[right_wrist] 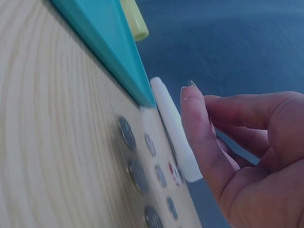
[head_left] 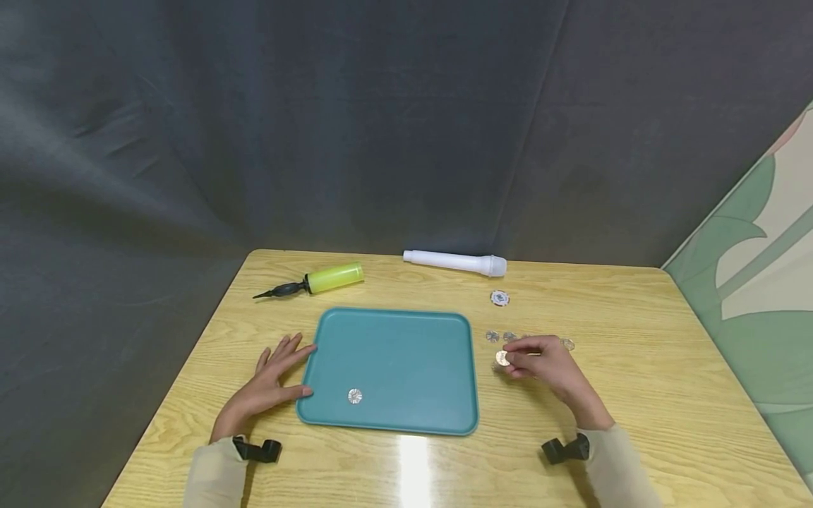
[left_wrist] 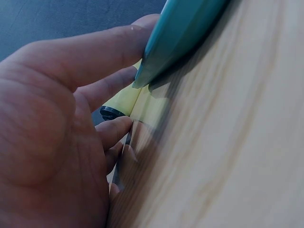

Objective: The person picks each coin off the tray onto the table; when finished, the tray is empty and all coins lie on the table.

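Note:
My right hand pinches a shiny coin between thumb and fingertips, above the wood just right of the teal tray. In the right wrist view only a sliver of that coin shows past the fingertip. Several more coins lie on the table beneath, partly hidden by the hand in the head view. My left hand has its fingers spread, with thumb and forefinger touching the tray's left rim. One silver coin rests inside the tray, toward its front left.
A yellow hand pump with a black nozzle lies behind the tray at left. A white toy microphone lies along the back edge, and a poker chip sits in front of its head. A dark curtain hangs behind the table.

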A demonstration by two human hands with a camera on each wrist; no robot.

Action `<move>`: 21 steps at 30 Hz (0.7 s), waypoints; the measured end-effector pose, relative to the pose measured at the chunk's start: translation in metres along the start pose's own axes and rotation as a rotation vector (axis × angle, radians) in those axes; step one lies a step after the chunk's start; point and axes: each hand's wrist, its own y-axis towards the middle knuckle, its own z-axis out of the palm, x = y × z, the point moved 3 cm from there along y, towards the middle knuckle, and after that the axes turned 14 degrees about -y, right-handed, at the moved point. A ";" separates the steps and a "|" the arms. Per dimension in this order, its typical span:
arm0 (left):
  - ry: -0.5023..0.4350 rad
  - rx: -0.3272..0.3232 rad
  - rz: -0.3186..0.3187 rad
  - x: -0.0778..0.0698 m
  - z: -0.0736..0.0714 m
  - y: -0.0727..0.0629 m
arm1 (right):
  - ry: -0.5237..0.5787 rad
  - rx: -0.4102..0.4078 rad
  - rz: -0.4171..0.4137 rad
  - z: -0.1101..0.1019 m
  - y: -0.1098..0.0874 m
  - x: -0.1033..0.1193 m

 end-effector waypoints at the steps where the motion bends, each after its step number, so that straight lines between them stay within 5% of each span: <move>1: -0.002 0.000 0.000 0.000 0.000 0.000 | -0.006 -0.006 -0.002 -0.003 -0.001 -0.001; 21: 0.011 -0.004 0.010 0.002 0.000 0.000 | -0.019 -0.094 0.077 -0.048 -0.024 -0.032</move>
